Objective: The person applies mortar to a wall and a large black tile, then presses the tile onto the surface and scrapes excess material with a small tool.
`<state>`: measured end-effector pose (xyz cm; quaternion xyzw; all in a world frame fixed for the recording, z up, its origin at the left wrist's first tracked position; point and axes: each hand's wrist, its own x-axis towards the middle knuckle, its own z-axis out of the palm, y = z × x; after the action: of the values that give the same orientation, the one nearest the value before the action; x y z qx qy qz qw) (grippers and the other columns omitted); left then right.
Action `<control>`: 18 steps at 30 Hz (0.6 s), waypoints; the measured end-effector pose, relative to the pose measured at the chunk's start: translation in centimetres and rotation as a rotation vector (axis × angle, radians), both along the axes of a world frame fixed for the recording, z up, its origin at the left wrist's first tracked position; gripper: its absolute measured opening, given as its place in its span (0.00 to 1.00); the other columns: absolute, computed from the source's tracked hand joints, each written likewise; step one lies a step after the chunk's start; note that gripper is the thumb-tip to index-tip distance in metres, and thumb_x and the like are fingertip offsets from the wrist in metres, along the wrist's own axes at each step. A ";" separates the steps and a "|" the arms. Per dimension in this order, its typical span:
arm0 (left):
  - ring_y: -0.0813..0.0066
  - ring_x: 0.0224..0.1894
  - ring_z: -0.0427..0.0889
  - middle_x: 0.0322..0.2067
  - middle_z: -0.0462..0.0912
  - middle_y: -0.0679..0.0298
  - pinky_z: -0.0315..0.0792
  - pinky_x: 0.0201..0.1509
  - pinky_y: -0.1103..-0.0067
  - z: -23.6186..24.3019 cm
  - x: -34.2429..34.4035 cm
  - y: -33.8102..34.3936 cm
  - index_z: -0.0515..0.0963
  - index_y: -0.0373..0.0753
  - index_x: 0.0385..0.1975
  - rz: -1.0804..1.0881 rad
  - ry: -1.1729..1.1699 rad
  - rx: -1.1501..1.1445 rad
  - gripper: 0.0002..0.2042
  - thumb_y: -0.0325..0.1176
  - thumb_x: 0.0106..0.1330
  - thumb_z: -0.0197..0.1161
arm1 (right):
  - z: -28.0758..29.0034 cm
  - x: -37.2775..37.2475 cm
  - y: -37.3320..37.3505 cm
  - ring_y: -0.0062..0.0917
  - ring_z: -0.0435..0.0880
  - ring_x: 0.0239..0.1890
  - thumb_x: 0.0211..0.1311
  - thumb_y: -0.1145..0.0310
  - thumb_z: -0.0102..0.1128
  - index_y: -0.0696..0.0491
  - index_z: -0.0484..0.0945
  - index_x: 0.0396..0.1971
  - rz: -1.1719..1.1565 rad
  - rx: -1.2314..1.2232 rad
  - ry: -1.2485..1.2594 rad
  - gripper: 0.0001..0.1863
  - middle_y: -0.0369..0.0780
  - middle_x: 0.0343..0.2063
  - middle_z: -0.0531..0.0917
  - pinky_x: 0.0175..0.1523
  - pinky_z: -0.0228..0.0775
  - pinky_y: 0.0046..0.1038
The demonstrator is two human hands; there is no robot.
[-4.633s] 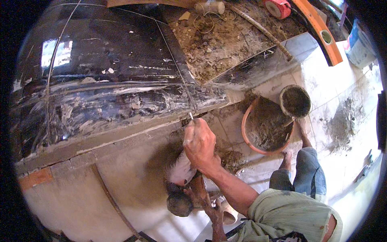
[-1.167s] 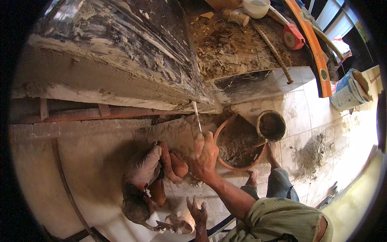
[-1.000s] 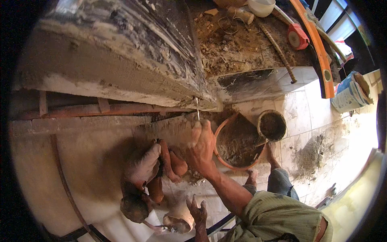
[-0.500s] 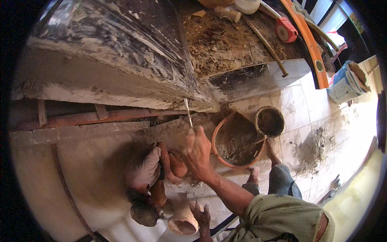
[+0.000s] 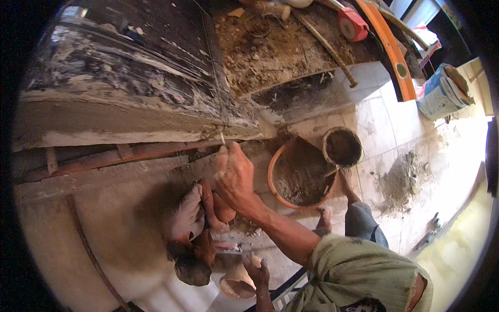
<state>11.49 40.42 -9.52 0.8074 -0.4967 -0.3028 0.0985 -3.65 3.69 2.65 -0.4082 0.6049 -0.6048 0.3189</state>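
Observation:
My right hand (image 5: 234,174) is closed round a slim tool (image 5: 222,138). Only a thin pale metal end shows past the fingers, so its kind is hidden. That end meets the lower edge of a mortar-smeared slab (image 5: 119,122), near its right corner. Lower down, my left hand (image 5: 257,269) has its fingers apart and holds nothing visible. Beside it is a tan bowl-like container (image 5: 238,284). A co-worker (image 5: 189,223) crouches below the slab, with a small pale object (image 5: 228,248) by their hand.
An orange-rimmed tub (image 5: 301,179) with mortar stands beside a round bucket (image 5: 342,147). Higher up lie an orange spirit level (image 5: 387,49), a red tape measure (image 5: 353,25) and a rod (image 5: 327,49). A blue-and-white pail (image 5: 444,92) is at right; mortar (image 5: 403,177) stains the tiles.
My right hand has moved left along the slab's edge with the tool. The whole view has shifted slightly. A small pale object now shows by the co-worker's hand.

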 end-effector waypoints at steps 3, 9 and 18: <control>0.43 0.67 0.50 0.65 0.51 0.39 0.48 0.69 0.57 -0.3 -0.3 -0.3 0.62 0.29 0.61 0.043 0.025 0.105 0.35 0.47 0.59 0.61 | -2.9 0.0 1.1 0.44 0.74 0.28 0.54 0.75 0.53 0.59 0.69 0.29 0.056 0.018 0.171 0.05 0.47 0.27 0.69 0.27 0.68 0.39; 0.42 0.68 0.51 0.66 0.50 0.39 0.49 0.68 0.56 0.2 -2.5 -1.1 0.64 0.30 0.60 -0.003 0.008 0.060 0.34 0.50 0.62 0.59 | -7.2 -2.9 15.3 0.43 0.75 0.32 0.53 0.73 0.55 0.57 0.72 0.36 0.519 0.253 0.344 0.10 0.46 0.31 0.68 0.30 0.70 0.40; 0.43 0.67 0.54 0.64 0.55 0.39 0.53 0.68 0.58 -1.6 -6.7 -0.6 0.69 0.36 0.58 0.021 0.064 -0.023 0.26 0.33 0.57 0.63 | -5.7 -22.1 8.8 0.46 0.77 0.30 0.59 0.71 0.52 0.55 0.70 0.38 0.267 0.126 0.628 0.08 0.48 0.33 0.72 0.29 0.69 0.43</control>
<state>4.82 39.81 -11.15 0.8013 -0.4883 -0.3215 0.1268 -25.74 12.46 -3.01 -0.6296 0.6509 -0.3638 0.2180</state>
